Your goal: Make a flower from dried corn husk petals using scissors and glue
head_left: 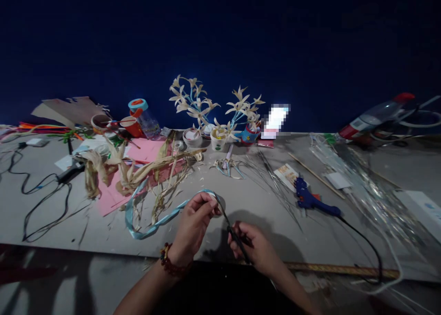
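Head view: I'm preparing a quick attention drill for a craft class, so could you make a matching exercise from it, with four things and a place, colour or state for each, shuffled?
Things
1. Glue gun
2. Scissors
3. Pink sheets
4. Ribbon

Places, colours or states
A. Partly beneath dried husks
B. Light blue, running to the left hand
C. Dark blue, with a black cord
D. Held in the right hand

Right pairs: 1-C, 2-D, 3-A, 4-B

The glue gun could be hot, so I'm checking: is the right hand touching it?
Apart. The head view plainly shows grey tabletop between the right hand and the blue glue gun.
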### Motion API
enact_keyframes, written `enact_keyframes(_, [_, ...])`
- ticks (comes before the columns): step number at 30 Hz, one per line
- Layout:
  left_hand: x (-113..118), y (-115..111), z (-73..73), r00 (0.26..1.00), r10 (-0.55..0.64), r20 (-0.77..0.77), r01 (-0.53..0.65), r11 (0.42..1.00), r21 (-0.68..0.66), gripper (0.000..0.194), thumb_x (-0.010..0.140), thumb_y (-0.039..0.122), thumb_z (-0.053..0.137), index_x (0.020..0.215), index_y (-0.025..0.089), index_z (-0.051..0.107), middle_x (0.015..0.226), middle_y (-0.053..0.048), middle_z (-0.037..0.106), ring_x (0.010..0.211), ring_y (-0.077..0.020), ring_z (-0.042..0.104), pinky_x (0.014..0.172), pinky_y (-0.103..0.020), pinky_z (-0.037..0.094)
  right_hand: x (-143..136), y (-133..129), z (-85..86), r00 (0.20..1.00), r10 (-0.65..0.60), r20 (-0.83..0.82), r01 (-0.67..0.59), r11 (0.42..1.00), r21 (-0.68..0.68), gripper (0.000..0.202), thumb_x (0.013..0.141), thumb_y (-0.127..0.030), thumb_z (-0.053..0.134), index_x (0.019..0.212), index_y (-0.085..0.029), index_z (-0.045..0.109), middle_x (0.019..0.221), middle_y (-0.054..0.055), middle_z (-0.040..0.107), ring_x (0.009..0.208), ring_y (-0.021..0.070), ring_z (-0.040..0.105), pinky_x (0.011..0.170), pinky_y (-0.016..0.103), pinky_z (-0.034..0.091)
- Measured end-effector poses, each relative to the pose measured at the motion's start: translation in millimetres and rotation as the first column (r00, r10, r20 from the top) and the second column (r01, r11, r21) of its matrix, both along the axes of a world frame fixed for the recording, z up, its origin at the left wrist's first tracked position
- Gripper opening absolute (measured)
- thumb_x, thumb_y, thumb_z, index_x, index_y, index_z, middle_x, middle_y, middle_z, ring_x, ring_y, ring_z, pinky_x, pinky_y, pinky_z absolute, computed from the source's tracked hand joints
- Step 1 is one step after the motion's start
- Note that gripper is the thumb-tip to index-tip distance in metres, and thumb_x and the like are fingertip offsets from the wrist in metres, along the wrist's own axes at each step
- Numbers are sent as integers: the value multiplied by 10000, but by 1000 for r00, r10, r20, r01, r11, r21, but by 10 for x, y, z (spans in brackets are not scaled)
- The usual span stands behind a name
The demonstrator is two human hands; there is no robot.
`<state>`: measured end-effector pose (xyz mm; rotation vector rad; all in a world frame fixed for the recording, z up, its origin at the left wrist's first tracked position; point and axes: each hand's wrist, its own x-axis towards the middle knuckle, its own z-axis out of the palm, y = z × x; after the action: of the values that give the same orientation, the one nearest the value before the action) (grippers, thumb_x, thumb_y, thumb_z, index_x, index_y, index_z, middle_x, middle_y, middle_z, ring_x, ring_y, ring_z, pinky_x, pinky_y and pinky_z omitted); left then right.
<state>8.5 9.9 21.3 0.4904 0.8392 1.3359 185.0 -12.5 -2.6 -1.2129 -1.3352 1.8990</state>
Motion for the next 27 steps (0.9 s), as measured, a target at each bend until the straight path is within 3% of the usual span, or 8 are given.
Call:
enact_keyframes(5, [-2, -2, -17, 1000, -11, -2, 11, 1000, 4, 161, 795, 215, 784, 744, 154, 644, 724, 1, 615, 688, -116, 571, 701, -233, 448, -18, -13, -8, 998, -60, -17, 60, 998, -11, 608, 677, -779, 729, 682, -203, 535, 554, -48, 516, 496, 102, 462, 517, 237, 386])
enact_keyframes(8, [5, -13, -15, 1000, -17, -17, 17, 1000, 3, 169, 792, 214, 784, 729, 151, 640, 714, -1, 614, 676, -117, 570, 700, -236, 444, -63, 0, -38, 978, -197, -64, 201, 978, 50, 583, 679, -754, 750, 720, -201, 571, 556, -36, 541, 517, 116, 480, 525, 246, 398])
enact_keyframes(12, [40, -31, -12, 1000, -28, 2, 28, 999, -17, 171, 771, 214, 804, 744, 157, 645, 763, -2, 627, 703, -121, 581, 718, -246, 448, -186, 86, -60, 875, -442, -198, 468, 877, 110, 462, 654, -533, 878, 878, -217, 626, 741, 5, 659, 635, 151, 578, 555, 245, 449])
enact_keyframes(15, [75, -42, -23, 999, -34, 25, 34, 999, -8, 177, 768, 232, 811, 746, 160, 651, 806, -4, 628, 731, -122, 577, 752, -256, 453, -285, 173, -40, 811, -522, -263, 571, 806, 159, 396, 654, -371, 896, 929, -224, 652, 851, 11, 696, 711, 155, 617, 656, 256, 500])
enact_keyframes(20, [73, -65, -55, 999, -54, 2, 54, 998, 18, 155, 782, 240, 796, 754, 167, 662, 782, 0, 605, 732, -128, 562, 780, -268, 453, -345, 237, 43, 833, -488, -262, 540, 819, 193, 283, 681, -281, 855, 856, -214, 644, 802, -12, 686, 685, 134, 608, 673, 242, 492])
enact_keyframes(23, [-14, -57, -47, 994, -100, -45, 102, 993, 61, 133, 799, 271, 776, 821, 172, 689, 871, -23, 627, 782, -147, 570, 785, -278, 457, -292, 259, 115, 864, -448, -230, 493, 844, 209, 284, 663, -259, 848, 829, -212, 622, 769, -23, 672, 659, 124, 594, 634, 224, 465])
enact_keyframes(25, [-107, -30, -22, 978, -118, -173, 142, 981, 130, 158, 833, 295, 749, 942, 188, 708, 961, -43, 646, 867, -173, 583, 818, -289, 457, -230, 284, 166, 908, -374, -187, 409, 889, 207, 299, 646, -253, 851, 829, -208, 618, 746, -27, 659, 638, 118, 578, 605, 216, 446])
enact_keyframes(27, [-209, 11, 12, 913, -136, -384, 232, 948, 218, 149, 862, 290, 732, 973, 194, 706, 984, -57, 654, 946, -197, 587, 867, -302, 443, -165, 311, 215, 950, -282, -136, 306, 928, 211, 301, 643, -262, 846, 834, -203, 621, 737, -26, 649, 615, 113, 553, 580, 216, 430])
